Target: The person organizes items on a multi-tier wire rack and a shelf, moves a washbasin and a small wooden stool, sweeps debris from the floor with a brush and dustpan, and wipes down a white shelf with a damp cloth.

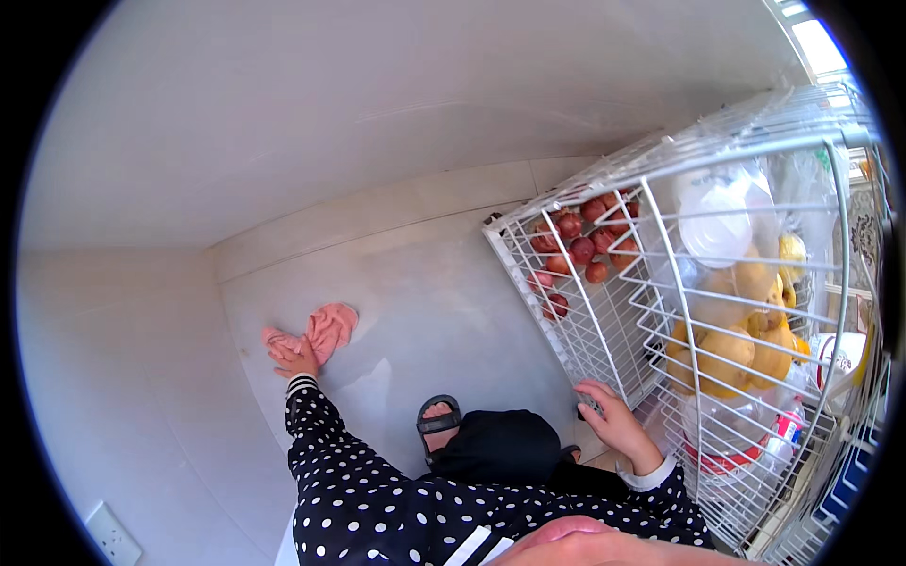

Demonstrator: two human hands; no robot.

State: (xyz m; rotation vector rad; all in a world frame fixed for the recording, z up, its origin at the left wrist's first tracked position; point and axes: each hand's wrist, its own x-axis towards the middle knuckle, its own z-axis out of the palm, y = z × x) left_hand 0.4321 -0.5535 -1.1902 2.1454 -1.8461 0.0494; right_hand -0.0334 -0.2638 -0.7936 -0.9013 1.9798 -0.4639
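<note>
A crumpled pink cloth (331, 330) lies on the smooth grey floor (425, 318), close to the corner where the walls meet. On its near left part rests my left hand (297, 359), pressing it to the floor with the fingers spread over it. To the right, my right hand (617, 423) is beside the lower corner of a white wire rack (601, 332). Its thumb and fingers are curved and apart around a small dark piece at that corner. Whether they grip it is unclear.
Red onions (582, 250) lie in the rack's bottom basket. Potatoes (729, 354) and clear plastic bags (793, 163) fill the basket above. A grey wall (425, 85) rises in front. At the lower left is a wall socket (113, 534). My sandalled foot (439, 424) stands on the floor.
</note>
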